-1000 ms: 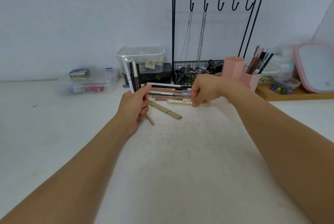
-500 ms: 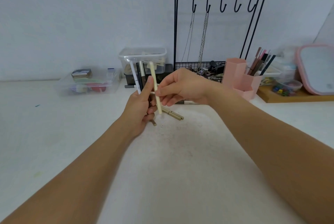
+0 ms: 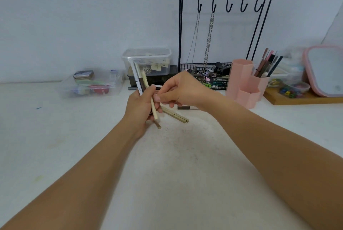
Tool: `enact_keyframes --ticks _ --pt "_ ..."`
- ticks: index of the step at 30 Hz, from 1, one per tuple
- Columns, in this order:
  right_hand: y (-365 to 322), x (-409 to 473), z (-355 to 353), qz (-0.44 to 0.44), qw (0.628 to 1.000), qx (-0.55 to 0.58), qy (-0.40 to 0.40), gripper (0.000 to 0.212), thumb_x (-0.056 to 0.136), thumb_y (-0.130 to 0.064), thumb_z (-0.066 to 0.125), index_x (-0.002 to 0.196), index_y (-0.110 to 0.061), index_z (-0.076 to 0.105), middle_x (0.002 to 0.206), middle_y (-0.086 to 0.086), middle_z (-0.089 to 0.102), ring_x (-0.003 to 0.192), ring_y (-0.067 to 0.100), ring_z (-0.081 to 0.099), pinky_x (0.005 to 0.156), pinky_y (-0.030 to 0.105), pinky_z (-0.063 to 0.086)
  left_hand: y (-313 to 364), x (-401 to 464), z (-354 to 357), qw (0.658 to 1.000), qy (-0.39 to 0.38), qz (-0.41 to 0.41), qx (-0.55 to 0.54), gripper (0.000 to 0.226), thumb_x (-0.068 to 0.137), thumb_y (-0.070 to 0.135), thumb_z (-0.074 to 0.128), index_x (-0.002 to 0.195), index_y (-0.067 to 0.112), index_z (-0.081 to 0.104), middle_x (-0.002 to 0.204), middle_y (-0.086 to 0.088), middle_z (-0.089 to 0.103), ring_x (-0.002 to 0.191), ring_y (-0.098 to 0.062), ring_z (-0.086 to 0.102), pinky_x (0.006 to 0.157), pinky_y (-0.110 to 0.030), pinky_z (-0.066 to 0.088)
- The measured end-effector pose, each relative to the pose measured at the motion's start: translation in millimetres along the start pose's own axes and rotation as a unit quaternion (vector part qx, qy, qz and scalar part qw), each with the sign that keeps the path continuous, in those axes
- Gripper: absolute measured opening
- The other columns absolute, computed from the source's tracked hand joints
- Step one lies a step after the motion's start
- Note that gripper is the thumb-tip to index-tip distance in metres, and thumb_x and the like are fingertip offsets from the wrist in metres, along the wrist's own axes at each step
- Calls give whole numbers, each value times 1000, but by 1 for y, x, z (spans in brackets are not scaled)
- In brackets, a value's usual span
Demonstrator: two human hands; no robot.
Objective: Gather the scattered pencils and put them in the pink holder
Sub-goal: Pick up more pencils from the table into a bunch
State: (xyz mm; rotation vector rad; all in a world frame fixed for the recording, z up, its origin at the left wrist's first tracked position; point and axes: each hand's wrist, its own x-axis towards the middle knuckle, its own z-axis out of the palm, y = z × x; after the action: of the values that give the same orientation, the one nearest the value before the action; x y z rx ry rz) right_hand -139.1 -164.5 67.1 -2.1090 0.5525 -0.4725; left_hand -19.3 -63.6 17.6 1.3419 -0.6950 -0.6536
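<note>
My left hand (image 3: 139,108) grips an upright bunch of pencils (image 3: 138,77), white, brown and cream, at the table's middle. My right hand (image 3: 181,89) is right beside it, fingertips on the cream pencil (image 3: 153,108) in that bunch. Under and behind my hands more pencils lie on the white table: olive ones (image 3: 175,115) pointing right, a short olive piece (image 3: 158,125) and a dark end (image 3: 183,107); the others are hidden. The pink holder (image 3: 246,83) stands to the right with several pencils (image 3: 266,65) upright in its rear cell.
A black hook stand (image 3: 225,31) with chains and a wire basket (image 3: 209,76) rises behind my hands. Clear plastic boxes (image 3: 91,85) (image 3: 148,60) sit at the back left and middle. A wooden tray (image 3: 300,98) with a pink-framed mirror (image 3: 326,71) lies at the right.
My right hand lifted the cream pencil from the table pile and carried it left into the bunch in my left hand. My left hand stayed nearly still.
</note>
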Motion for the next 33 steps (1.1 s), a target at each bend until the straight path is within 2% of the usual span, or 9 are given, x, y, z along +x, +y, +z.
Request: enact_keyframes --ticks 4,6,8,12,17,22,26,29,33 --pt "9 2 -43 28 975 -216 -29 16 78 -24 86 89 -16 77 76 -4 76 64 7 68 65 20 52 4 0 -4 997 32 -11 -65 26 103 41 54 95 16 50 57 0 57 58 -18 69 41 -24 45" --pt "16 1 -57 63 953 -290 -63 17 78 -27 86 89 -18 76 75 -6 74 64 6 66 64 21 50 5 0 -4 995 30 -25 -87 22 103 43 54 103 22 51 57 1 55 50 -15 62 46 -29 55" --pt "22 1 -64 89 937 -328 -80 20 76 -28 87 91 -19 76 78 -6 74 66 7 66 64 24 53 4 0 -3 996 23 -28 -87 21 102 43 55 104 23 48 56 2 49 46 -13 50 43 -25 48" --pt "28 2 -69 121 923 -350 -102 23 74 -25 89 92 -18 77 81 -4 74 68 10 67 77 33 58 1 3 -3 996 0 -39 -82 24 100 37 62 91 22 44 58 2 37 47 -10 32 38 -21 21" --pt "41 5 -69 134 916 -364 -103 13 77 -21 87 85 -19 76 75 -3 73 64 9 65 78 32 58 -2 3 -2 997 -28 -49 -54 43 94 37 69 68 24 37 53 3 32 45 -11 28 36 -20 21" --pt "43 4 -71 127 922 -352 -102 9 82 -20 82 80 -18 74 68 -4 71 62 8 64 63 25 52 -2 0 -2 996 -51 -53 -42 38 96 34 67 69 19 44 53 1 44 46 -12 40 34 -19 26" --pt "31 -2 -77 99 955 -270 -74 8 87 -18 77 87 -10 76 75 4 73 63 9 64 60 23 52 -1 -1 -2 996 -62 -54 -26 33 94 37 69 76 19 46 54 3 41 46 -10 36 36 -19 27" --pt "12 -5 -70 69 992 -95 -52 9 90 -10 72 96 -4 74 79 9 74 66 12 66 66 24 58 0 -2 -1 996 -67 -57 -17 33 93 40 69 77 20 47 55 5 35 46 -10 28 37 -20 23" --pt "-7 -2 -43 38 990 124 -56 13 92 1 67 105 3 66 85 16 71 68 17 68 68 25 61 2 -2 -1 994 -80 -73 -35 40 91 53 66 74 19 52 54 5 34 44 -9 26 36 -20 20"
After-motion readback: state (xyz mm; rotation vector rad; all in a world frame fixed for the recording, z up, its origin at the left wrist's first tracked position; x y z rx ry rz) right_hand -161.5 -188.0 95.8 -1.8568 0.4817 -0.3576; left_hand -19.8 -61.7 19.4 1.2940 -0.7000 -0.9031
